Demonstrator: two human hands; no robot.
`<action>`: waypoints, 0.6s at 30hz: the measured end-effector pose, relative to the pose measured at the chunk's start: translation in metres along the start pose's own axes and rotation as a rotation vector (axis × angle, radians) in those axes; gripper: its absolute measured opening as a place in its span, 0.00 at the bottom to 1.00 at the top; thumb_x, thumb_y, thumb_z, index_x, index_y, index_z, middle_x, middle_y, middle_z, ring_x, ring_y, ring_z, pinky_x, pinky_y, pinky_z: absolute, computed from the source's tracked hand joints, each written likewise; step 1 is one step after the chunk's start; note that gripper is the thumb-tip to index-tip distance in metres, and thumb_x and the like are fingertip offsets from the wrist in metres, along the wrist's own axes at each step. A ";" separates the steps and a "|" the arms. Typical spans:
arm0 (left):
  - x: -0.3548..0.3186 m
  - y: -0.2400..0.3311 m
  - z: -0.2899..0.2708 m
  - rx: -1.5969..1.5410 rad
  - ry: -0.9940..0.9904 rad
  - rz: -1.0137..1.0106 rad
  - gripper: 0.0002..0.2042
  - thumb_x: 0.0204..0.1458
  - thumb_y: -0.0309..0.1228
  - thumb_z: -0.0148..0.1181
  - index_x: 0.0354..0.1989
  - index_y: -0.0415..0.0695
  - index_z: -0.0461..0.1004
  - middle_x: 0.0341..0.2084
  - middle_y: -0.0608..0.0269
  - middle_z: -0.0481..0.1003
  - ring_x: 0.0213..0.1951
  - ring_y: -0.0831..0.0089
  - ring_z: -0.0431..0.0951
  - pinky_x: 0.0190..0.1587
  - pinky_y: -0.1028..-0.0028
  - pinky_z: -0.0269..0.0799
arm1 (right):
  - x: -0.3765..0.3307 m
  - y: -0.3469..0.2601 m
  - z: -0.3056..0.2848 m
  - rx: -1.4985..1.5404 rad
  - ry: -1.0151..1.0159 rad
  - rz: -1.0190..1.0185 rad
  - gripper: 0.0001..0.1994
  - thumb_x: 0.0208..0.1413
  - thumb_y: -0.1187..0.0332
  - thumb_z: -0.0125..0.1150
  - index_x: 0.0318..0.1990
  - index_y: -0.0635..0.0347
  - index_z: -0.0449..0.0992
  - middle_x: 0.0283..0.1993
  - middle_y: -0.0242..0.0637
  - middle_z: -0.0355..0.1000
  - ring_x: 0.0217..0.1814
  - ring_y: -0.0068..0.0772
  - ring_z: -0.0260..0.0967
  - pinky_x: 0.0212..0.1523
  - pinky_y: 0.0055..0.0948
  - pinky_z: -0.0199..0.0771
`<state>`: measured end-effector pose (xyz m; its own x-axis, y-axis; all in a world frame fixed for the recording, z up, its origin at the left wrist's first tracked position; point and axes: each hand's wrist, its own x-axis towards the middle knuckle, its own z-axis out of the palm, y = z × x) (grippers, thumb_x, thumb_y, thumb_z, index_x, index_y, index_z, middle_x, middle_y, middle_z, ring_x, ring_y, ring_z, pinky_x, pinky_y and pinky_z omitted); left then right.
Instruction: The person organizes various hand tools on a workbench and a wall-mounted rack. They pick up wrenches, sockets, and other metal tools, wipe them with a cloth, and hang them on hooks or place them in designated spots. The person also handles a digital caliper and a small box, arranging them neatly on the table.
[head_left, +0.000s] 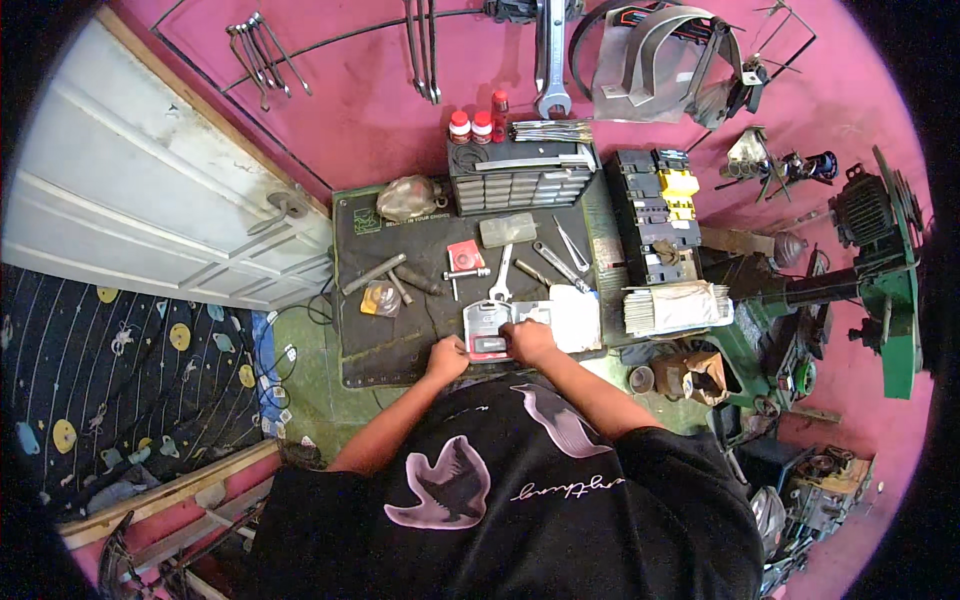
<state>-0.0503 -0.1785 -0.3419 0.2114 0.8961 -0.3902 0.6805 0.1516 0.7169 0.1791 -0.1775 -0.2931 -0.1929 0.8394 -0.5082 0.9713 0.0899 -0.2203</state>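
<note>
On the dark mat (390, 340) in front of me lies a clear plastic case (482, 318). A dark block-shaped piece (491, 343) sits near its front edge, above a strip of red. My left hand (449, 358) is closed at the case's front left corner. From the right, my right hand (530, 341) grips the case's right side, its fingertips near the dark piece; their exact hold is partly hidden. White paper (576, 317) lies right of the case. Just beyond the case is an open-end wrench (502, 276).
A hammer-like tool (405, 282), ratchet wrench (562, 268) and translucent box (508, 231) lie on the mat. Behind stands a small-drawer cabinet (525, 188). To the right are black bins (650, 215) and a paper stack (677, 306). A white door (170, 200) stands left, a green machine (890, 300) far right.
</note>
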 end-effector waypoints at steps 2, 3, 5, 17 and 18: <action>-0.001 -0.006 0.002 0.015 -0.003 0.011 0.09 0.43 0.31 0.70 0.29 0.39 0.79 0.27 0.48 0.81 0.33 0.53 0.83 0.38 0.62 0.78 | -0.011 -0.006 -0.009 0.011 0.003 -0.009 0.17 0.50 0.58 0.66 0.50 0.42 0.78 0.41 0.39 0.80 0.50 0.44 0.77 0.46 0.44 0.80; 0.000 -0.011 0.004 0.023 -0.003 0.015 0.10 0.43 0.32 0.71 0.29 0.40 0.79 0.28 0.49 0.81 0.33 0.52 0.83 0.38 0.62 0.77 | -0.015 -0.010 -0.015 0.017 0.004 -0.015 0.18 0.50 0.57 0.66 0.49 0.42 0.78 0.41 0.39 0.80 0.51 0.43 0.76 0.47 0.44 0.79; 0.003 -0.016 0.008 0.019 -0.003 -0.009 0.10 0.43 0.33 0.71 0.28 0.40 0.80 0.27 0.49 0.81 0.33 0.53 0.83 0.38 0.61 0.77 | -0.012 -0.008 -0.005 -0.024 0.058 -0.048 0.18 0.49 0.56 0.67 0.48 0.45 0.79 0.41 0.38 0.80 0.51 0.44 0.76 0.47 0.44 0.79; 0.005 -0.019 0.006 0.024 -0.066 -0.067 0.11 0.43 0.36 0.73 0.27 0.42 0.81 0.25 0.51 0.81 0.32 0.55 0.83 0.38 0.61 0.77 | -0.003 -0.008 0.026 -0.050 0.136 -0.025 0.17 0.47 0.57 0.68 0.44 0.49 0.80 0.39 0.38 0.80 0.49 0.42 0.75 0.47 0.43 0.78; 0.006 -0.019 0.007 0.029 -0.075 -0.065 0.11 0.42 0.36 0.73 0.27 0.43 0.81 0.26 0.51 0.81 0.32 0.55 0.83 0.38 0.61 0.77 | -0.004 -0.008 0.024 -0.048 0.124 -0.024 0.17 0.47 0.57 0.69 0.45 0.49 0.80 0.40 0.38 0.80 0.50 0.42 0.75 0.47 0.43 0.78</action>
<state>-0.0573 -0.1789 -0.3613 0.2173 0.8510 -0.4781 0.7141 0.1953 0.6722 0.1690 -0.1949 -0.3094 -0.2006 0.8963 -0.3954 0.9726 0.1340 -0.1899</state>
